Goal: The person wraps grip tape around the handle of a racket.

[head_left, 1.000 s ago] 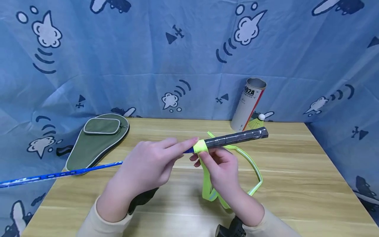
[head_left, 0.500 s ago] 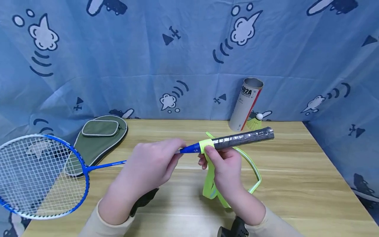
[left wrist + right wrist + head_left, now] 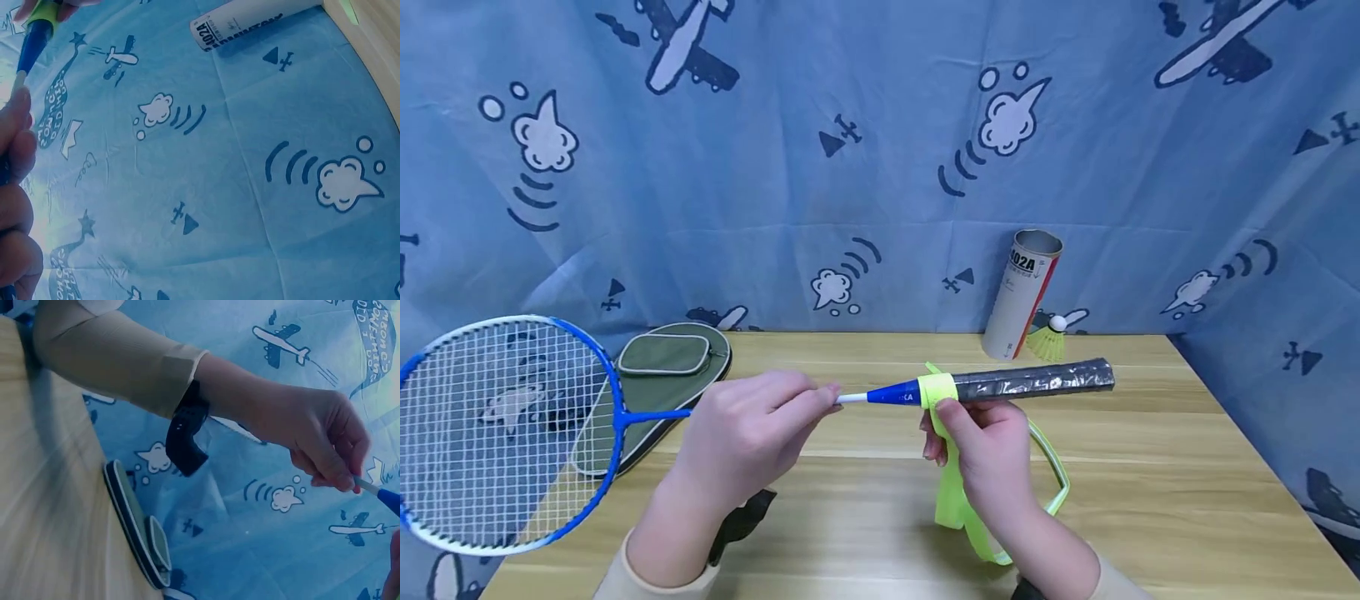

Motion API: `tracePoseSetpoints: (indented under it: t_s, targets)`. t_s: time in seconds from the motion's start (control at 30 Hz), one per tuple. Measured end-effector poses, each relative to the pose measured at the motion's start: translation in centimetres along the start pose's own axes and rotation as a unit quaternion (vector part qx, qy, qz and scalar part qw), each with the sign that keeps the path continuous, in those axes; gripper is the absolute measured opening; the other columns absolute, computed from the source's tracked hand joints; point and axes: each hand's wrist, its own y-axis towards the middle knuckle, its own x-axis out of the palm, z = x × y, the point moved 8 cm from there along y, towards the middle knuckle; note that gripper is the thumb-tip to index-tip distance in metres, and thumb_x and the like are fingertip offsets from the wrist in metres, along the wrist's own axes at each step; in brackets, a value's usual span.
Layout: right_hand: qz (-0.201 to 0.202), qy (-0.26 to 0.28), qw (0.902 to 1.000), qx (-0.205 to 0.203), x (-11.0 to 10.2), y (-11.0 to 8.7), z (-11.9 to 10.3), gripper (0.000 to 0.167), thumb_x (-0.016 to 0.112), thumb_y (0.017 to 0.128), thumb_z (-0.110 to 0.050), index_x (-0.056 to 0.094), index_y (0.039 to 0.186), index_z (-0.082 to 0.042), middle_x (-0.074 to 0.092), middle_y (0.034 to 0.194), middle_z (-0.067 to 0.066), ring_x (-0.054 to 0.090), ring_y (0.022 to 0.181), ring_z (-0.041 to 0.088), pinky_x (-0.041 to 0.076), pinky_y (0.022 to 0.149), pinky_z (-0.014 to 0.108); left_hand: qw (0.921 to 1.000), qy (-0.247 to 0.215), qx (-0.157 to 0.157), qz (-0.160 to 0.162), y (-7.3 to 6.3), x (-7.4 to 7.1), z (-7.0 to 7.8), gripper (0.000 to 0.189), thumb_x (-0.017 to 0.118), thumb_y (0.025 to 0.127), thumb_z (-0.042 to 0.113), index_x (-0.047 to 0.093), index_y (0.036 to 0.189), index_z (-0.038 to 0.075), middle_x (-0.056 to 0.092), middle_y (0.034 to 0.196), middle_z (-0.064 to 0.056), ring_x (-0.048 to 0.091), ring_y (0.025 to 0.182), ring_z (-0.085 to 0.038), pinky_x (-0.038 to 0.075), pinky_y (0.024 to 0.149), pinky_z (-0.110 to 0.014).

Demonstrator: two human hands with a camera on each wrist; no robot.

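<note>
A blue and white badminton racket (image 3: pixel 617 421) is held level above the table, its strung head at the left of the head view. My left hand (image 3: pixel 752 442) grips the thin shaft, with its fingers curled round it in the left wrist view too. On the other side of the blue cone (image 3: pixel 895 393), my right hand (image 3: pixel 992 450) pinches neon yellow grip tape (image 3: pixel 937 388) with its thumb against the lower end of the handle. The tape wraps the handle there, and its loose length hangs below in a loop. The rest of the handle (image 3: pixel 1037 382) is shiny black.
At the table's back stand a white shuttlecock tube (image 3: pixel 1021 300) and a yellow shuttlecock (image 3: pixel 1049 340). A green racket case (image 3: pixel 673 379) lies behind the racket at the left. A blue patterned curtain (image 3: pixel 880 167) surrounds the wooden table (image 3: pixel 1187 467).
My left hand has moved left along the shaft, away from the tape, uncovering the cone. The racket has rolled so its strung face shows. The right hand has shifted slightly right with the handle.
</note>
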Motion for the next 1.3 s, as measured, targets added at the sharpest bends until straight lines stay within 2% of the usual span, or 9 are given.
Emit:
tracePoseSetpoints:
  t_s: [0.13,0.27,0.33,0.5,0.63,0.83,1.0,1.1,1.3]
  targets:
    - [-0.059,-0.016,0.9973,-0.04,0.1,-0.4,-0.5,0.023,0.058,0.097,0.01,0.074,0.099,-0.007,0.075,0.08,0.003,0.063,0.052,0.013,0.049,0.045,0.026,0.9998,-0.012,-0.012,-0.007,-0.3,-0.1,-0.2,0.028,0.06,0.107,0.023,0.072,0.085,0.01,0.061,0.066,0.004,0.05,0.046,-0.009,0.036,0.04,-0.019]
    - [-0.083,-0.014,0.9945,-0.062,0.4,-0.2,-1.3,0.025,0.061,0.095,0.012,0.075,0.108,-0.005,0.079,0.087,0.006,0.073,0.065,0.017,0.056,0.051,0.029,0.9991,-0.03,-0.025,-0.015,-0.5,-0.2,-0.6,0.027,0.061,0.106,0.025,0.075,0.09,0.01,0.063,0.065,0.003,0.056,0.049,-0.009,0.043,0.042,-0.021]
    - [-0.094,-0.003,0.9927,-0.076,0.5,0.0,-1.7,0.028,0.063,0.094,0.012,0.075,0.113,-0.005,0.08,0.098,0.01,0.075,0.075,0.016,0.058,0.054,0.031,0.9985,-0.04,-0.031,-0.021,-0.6,-0.2,-0.7,0.027,0.061,0.106,0.025,0.075,0.09,0.01,0.066,0.067,0.003,0.059,0.05,-0.009,0.046,0.044,-0.022]
    - [-0.107,0.024,0.9866,-0.121,0.6,-0.1,-2.1,0.03,0.064,0.092,0.015,0.081,0.104,-0.008,0.079,0.103,0.009,0.074,0.075,0.013,0.062,0.064,0.032,0.9966,-0.057,-0.048,-0.036,-0.8,-0.1,-1.1,0.028,0.059,0.107,0.027,0.074,0.09,0.01,0.072,0.073,0.002,0.066,0.055,-0.01,0.05,0.047,-0.024]
    - [-0.089,0.033,0.9853,-0.142,0.5,-0.4,-2.1,0.031,0.063,0.089,0.02,0.082,0.092,-0.004,0.079,0.089,0.007,0.077,0.075,0.016,0.062,0.069,0.029,0.9944,-0.068,-0.061,-0.054,-1.2,0.3,-1.3,0.029,0.058,0.107,0.03,0.074,0.092,0.01,0.075,0.077,0.002,0.068,0.059,-0.009,0.054,0.05,-0.026]
    - [-0.016,-0.012,0.9857,-0.167,-0.1,-0.8,-2.5,0.039,0.061,0.085,0.023,0.082,0.084,-0.01,0.078,0.08,0.002,0.074,0.066,0.012,0.06,0.066,0.024,0.9937,-0.05,-0.07,-0.073,-1.2,0.5,-1.3,0.029,0.059,0.106,0.032,0.075,0.094,0.011,0.074,0.078,0.003,0.068,0.058,-0.009,0.052,0.049,-0.026]
    - [0.028,0.002,0.9842,-0.175,-1.1,-0.5,-3.1,0.028,0.061,0.09,0.019,0.077,0.078,-0.001,0.077,0.078,0.005,0.072,0.063,0.014,0.059,0.065,0.025,0.9962,0.04,-0.074,-0.022,-0.5,-0.9,-1.4,0.031,0.059,0.107,0.03,0.077,0.09,0.012,0.068,0.075,0.001,0.057,0.053,-0.015,0.045,0.045,-0.03]
    - [0.024,0.002,0.9864,-0.163,-1.3,-0.2,-3.4,0.025,0.06,0.094,0.015,0.076,0.08,0.002,0.079,0.084,0.01,0.073,0.066,0.016,0.06,0.064,0.026,0.994,0.076,-0.076,0.018,-0.3,-1.9,-1.5,0.031,0.062,0.105,0.031,0.08,0.089,0.012,0.067,0.072,0.0,0.051,0.052,-0.018,0.04,0.046,-0.031]
    - [-0.019,-0.001,0.9855,-0.168,-1.1,0.0,-3.8,0.018,0.057,0.095,0.017,0.072,0.09,0.007,0.079,0.092,0.014,0.077,0.078,0.021,0.06,0.064,0.028,0.9949,0.063,-0.048,0.062,-0.3,-2.4,-1.4,0.028,0.065,0.103,0.029,0.082,0.091,0.01,0.061,0.063,0.002,0.042,0.046,-0.015,0.034,0.04,-0.026]
